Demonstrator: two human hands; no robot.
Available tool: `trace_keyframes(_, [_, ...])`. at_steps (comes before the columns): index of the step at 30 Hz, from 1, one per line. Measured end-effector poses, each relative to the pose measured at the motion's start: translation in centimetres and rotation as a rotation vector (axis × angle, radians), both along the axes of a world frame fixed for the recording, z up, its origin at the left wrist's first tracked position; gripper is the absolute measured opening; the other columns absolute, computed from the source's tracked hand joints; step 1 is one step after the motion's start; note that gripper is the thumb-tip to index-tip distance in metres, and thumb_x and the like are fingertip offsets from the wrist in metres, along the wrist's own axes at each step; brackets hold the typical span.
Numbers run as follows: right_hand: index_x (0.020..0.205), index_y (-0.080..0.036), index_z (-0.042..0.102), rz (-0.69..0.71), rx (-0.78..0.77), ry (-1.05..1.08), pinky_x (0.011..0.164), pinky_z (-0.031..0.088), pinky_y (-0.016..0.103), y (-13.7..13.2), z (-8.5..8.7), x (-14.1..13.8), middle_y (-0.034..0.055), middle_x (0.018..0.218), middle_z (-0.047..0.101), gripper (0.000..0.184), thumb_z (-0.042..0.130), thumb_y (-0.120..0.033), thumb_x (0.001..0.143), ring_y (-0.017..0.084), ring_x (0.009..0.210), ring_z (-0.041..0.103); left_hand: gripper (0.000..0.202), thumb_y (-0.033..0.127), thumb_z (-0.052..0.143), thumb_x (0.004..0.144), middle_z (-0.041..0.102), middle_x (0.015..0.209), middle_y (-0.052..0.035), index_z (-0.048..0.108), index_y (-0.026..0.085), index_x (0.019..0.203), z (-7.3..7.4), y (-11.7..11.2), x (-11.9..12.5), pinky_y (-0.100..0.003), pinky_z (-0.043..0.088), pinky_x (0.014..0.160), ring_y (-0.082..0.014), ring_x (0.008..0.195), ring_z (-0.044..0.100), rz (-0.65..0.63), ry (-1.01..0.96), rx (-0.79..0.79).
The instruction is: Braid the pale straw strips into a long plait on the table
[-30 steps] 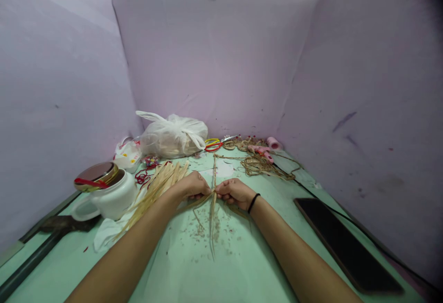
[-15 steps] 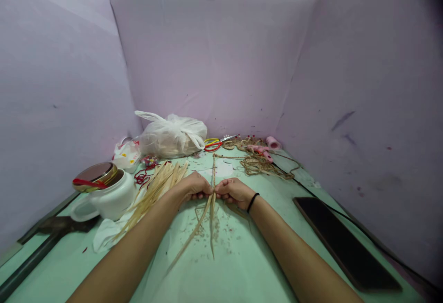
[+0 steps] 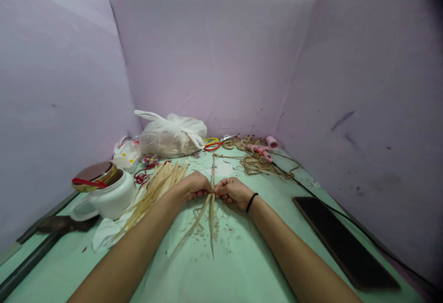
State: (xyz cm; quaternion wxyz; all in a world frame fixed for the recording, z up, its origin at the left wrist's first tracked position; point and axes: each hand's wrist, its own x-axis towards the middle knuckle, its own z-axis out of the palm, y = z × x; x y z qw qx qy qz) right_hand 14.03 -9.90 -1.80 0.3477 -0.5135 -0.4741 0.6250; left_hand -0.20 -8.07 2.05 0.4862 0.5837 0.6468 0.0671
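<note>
A thin braid of dried straw-like fibre (image 3: 213, 169) runs away from me down the middle of the table. My left hand (image 3: 197, 186) pinches its near end from the left, and my right hand (image 3: 233, 190), with a black band at the wrist, pinches it from the right. The fingertips of both hands almost meet there. Below them, loose fibre strands (image 3: 212, 229) hang toward me, one slanting left and one nearly straight. Beside my left forearm lies a bundle of pale flat fibre strips (image 3: 155, 192).
At left stand a white mug (image 3: 112, 196) with a lid on it and a hammer (image 3: 55, 229). Behind are a white plastic bag (image 3: 175, 136), scissors (image 3: 216, 143), coiled braided cord (image 3: 258, 164) and a pink glue gun (image 3: 263, 152). A dark phone-like slab (image 3: 346, 243) lies right, near a black cable.
The left-slanting loose strand has shifted slightly. Both hands stay at almost the same spot, still pinching the braid.
</note>
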Motion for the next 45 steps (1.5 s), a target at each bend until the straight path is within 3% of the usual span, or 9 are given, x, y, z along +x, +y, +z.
trace_keyframes(5, [0.052,-0.012,0.053,-0.016,-0.021,0.015,0.031,0.02,0.014,-0.1,0.1,0.0,-0.0023,0.043,0.053,0.007,0.054,-0.007,0.055,0.002,0.033,0.032,0.027,0.029,0.065,0.054,0.031,0.034,0.0049,0.044,0.014,0.045,-1.3,0.7,0.0,-0.018,0.01,0.036,-0.0023,0.032,0.02,-0.003,-0.226,-0.245])
trace_keyframes(7, [0.052,-0.012,0.053,-0.015,-0.022,0.014,0.031,0.02,0.015,-0.1,0.1,0.0,-0.0037,0.041,0.05,0.006,0.055,-0.007,0.055,0.002,0.033,0.031,0.03,0.032,0.066,0.055,0.031,0.033,0.0046,0.044,0.015,0.045,-1.4,0.6,0.1,-0.018,0.01,0.035,-0.003,0.031,0.021,-0.006,-0.178,-0.21])
trace_keyframes(11, [0.054,-0.011,0.055,0.004,-0.019,0.005,0.031,0.019,0.015,0.0,0.1,0.2,-0.0066,0.037,0.041,0.005,0.058,-0.009,0.055,0.002,0.032,0.029,0.028,0.03,0.067,0.055,0.035,0.032,0.0037,0.046,0.015,0.045,-0.9,-0.1,0.2,-0.021,0.015,0.035,-0.0057,0.031,0.027,-0.013,-0.004,0.049])
trace_keyframes(14, [0.055,-0.011,0.054,0.027,-0.032,0.046,0.031,0.018,0.014,0.0,0.1,0.4,-0.0066,0.039,0.041,0.004,0.056,-0.008,0.056,0.002,0.033,0.03,0.027,0.031,0.07,0.051,0.037,0.033,0.0056,0.049,0.015,0.052,-0.5,-0.6,0.3,-0.02,0.017,0.034,-0.0056,0.03,0.029,-0.005,-0.048,0.135])
trace_keyframes(19, [0.057,-0.011,0.054,0.024,-0.039,0.082,0.032,0.02,0.014,0.1,0.1,0.6,-0.0059,0.041,0.043,0.004,0.055,-0.007,0.058,0.002,0.034,0.031,0.014,0.019,0.064,0.059,0.042,0.036,0.0066,0.051,0.014,0.061,-1.1,-0.7,0.4,-0.016,0.019,0.032,-0.0037,0.029,0.031,-0.006,-0.355,0.003])
trace_keyframes(23, [0.057,-0.012,0.053,0.053,-0.067,0.118,0.033,0.02,0.014,0.1,0.1,0.8,-0.0063,0.039,0.041,0.005,0.056,-0.009,0.06,0.002,0.034,0.031,0.009,0.012,0.058,0.064,0.051,0.044,0.0006,0.052,0.011,0.058,-1.9,-0.2,0.3,-0.014,0.03,0.034,-0.0046,0.035,0.043,0.002,-0.468,-0.164])
trace_keyframes(33, [0.055,-0.01,0.055,0.135,-0.071,0.152,0.033,0.02,0.014,0.0,0.3,1.1,-0.0033,0.045,0.049,0.008,0.061,-0.012,0.061,0.001,0.035,0.029,0.015,0.015,0.059,0.059,0.044,0.038,0.0029,0.048,0.012,0.05,-1.4,-0.2,0.4,-0.016,0.022,0.031,-0.0041,0.032,0.034,0.076,-0.342,-0.097])
trace_keyframes(38, [0.053,-0.009,0.058,0.097,-0.034,0.109,0.035,0.022,0.015,0.4,-0.3,1.4,-0.0021,0.042,0.052,0.006,0.06,-0.009,0.058,0.003,0.035,0.035,0.007,0.016,0.057,0.054,0.041,0.039,0.0045,0.051,0.011,0.053,-1.2,-0.3,0.2,-0.015,0.016,0.031,-0.0022,0.031,0.029,0.016,-0.381,-0.116])
trace_keyframes(45, [0.053,-0.009,0.059,0.14,-0.008,0.063,0.033,0.019,0.014,0.3,-0.1,1.6,-0.0039,0.038,0.045,0.008,0.061,-0.014,0.059,0.002,0.033,0.03,0.016,0.025,0.061,0.05,0.043,0.042,0.0045,0.053,0.012,0.056,-1.6,-0.1,-0.2,-0.016,0.017,0.031,-0.0026,0.032,0.031,-0.03,-0.378,-0.058])
